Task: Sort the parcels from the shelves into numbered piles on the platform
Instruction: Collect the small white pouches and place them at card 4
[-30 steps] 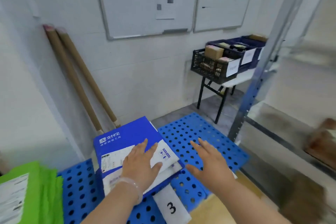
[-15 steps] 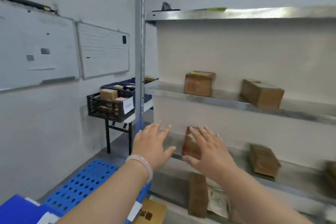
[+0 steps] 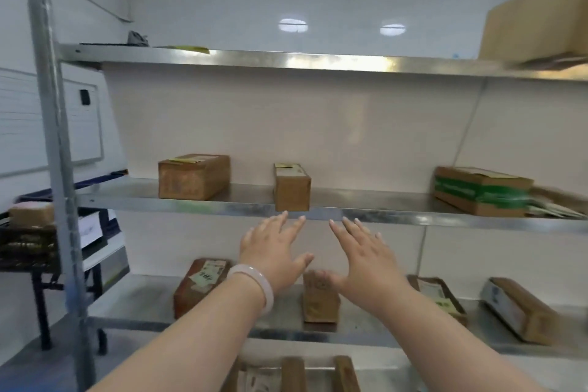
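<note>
Nearest, at the bottom edge: tops of brown cartons (image 3: 292, 372), upright and partly cut off, on the lowest tier.

Above them, two bare forearms stretched forward.
- Left hand (image 3: 273, 251): flat, fingers straight and slightly spread, thumb out, holding and touching nothing. Pale smooth bangle (image 3: 254, 285) round the wrist.
- Right hand (image 3: 366, 261): likewise flat and spread, empty, apart from every parcel.
- Fingertips of both just below the front edge of the middle shelf (image 3: 191, 205), under the small upright carton (image 3: 292, 186).

Behind the hands, on the lower shelf (image 3: 136, 305) of dull brushed metal:
- reddish-brown parcel (image 3: 200, 286) with white paper labels, at left;
- narrow carton (image 3: 319, 302), seen between the two wrists;
- flat labelled parcel (image 3: 442, 296), right of it;
- long taped box (image 3: 521, 312), furthest right, lying aslant.

Farther, on the middle shelf of glossy sheet metal:
- wide rectangular carton (image 3: 194, 177) with yellow tape on the lid, at left;
- small upright carton at the very front edge, centre;
- green-banded carton (image 3: 480, 191) at right, beside blurred flat packets.

Farthest and highest, on the top shelf (image 3: 286, 59): large plain carton (image 3: 537, 16) at right, thin yellow sheet (image 3: 187, 48) at left.

At left, grey steel post (image 3: 54, 153); beyond it a whiteboard (image 3: 47, 124) and a black mesh crate (image 3: 28, 248) on a table.
</note>
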Demonstrator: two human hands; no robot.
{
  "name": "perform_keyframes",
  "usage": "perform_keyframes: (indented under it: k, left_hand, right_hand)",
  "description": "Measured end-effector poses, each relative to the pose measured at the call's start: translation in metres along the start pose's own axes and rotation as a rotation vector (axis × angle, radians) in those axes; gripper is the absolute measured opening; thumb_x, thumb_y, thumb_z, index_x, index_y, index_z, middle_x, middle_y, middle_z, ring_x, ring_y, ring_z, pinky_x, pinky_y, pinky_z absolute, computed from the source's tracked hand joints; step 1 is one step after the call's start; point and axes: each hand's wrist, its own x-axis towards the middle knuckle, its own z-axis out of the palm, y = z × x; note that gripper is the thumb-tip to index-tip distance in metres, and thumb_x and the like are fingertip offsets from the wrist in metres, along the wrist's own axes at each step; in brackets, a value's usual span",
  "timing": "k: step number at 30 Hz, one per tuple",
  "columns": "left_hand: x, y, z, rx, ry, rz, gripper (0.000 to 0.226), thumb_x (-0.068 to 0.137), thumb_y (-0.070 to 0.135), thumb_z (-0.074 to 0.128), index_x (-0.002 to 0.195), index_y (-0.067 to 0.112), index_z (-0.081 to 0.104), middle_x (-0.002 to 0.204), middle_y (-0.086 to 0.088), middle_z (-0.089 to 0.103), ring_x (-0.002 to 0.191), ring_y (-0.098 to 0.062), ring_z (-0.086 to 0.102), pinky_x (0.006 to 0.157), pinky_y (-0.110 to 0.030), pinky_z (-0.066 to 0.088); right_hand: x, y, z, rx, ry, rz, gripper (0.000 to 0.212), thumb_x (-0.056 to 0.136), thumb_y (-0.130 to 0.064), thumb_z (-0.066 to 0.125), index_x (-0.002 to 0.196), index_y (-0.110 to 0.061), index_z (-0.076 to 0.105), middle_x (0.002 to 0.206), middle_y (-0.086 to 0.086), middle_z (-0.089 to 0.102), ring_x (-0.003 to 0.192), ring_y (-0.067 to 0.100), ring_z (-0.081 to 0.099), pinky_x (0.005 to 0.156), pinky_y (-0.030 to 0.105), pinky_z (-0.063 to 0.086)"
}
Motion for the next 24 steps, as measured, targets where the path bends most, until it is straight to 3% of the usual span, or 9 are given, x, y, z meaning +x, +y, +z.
perform_keyframes:
  k: [9,18,24]
  left_hand:
    - [0.078,0.170,0.067,-0.103,-0.024,0.199,0.070,0.089,0.065,0.039,0.149,0.044,0.009,0.160,0.009,0.009,0.147,-0.015,0.007,0.118,-0.043,0.013]
    - [0.125,0.288,0.119,-0.224,-0.067,0.413,0.069,0.090,0.063,0.041,0.149,0.044,0.011,0.160,0.010,0.009,0.147,-0.017,0.008,0.117,-0.044,0.013]
    - [0.159,0.349,0.152,-0.264,-0.110,0.545,0.069,0.091,0.063,0.038,0.150,0.041,0.011,0.160,0.006,0.009,0.147,-0.019,0.010,0.118,-0.042,0.014]
  right_hand:
    - [-0.021,0.171,-0.049,-0.116,0.039,0.169,0.084,0.087,-0.069,0.038,0.152,-0.037,-0.005,0.161,-0.009,-0.008,0.148,0.012,-0.011,0.121,0.042,0.001]
    - [-0.049,0.292,-0.052,-0.186,0.003,0.395,0.084,0.087,-0.067,0.040,0.151,-0.035,-0.004,0.162,-0.007,-0.006,0.148,0.015,-0.007,0.121,0.044,0.001]
    - [-0.042,0.355,-0.056,-0.191,0.070,0.533,0.078,0.090,-0.058,0.041,0.152,-0.033,0.000,0.162,-0.006,-0.001,0.149,0.016,-0.002,0.121,0.044,0.006]
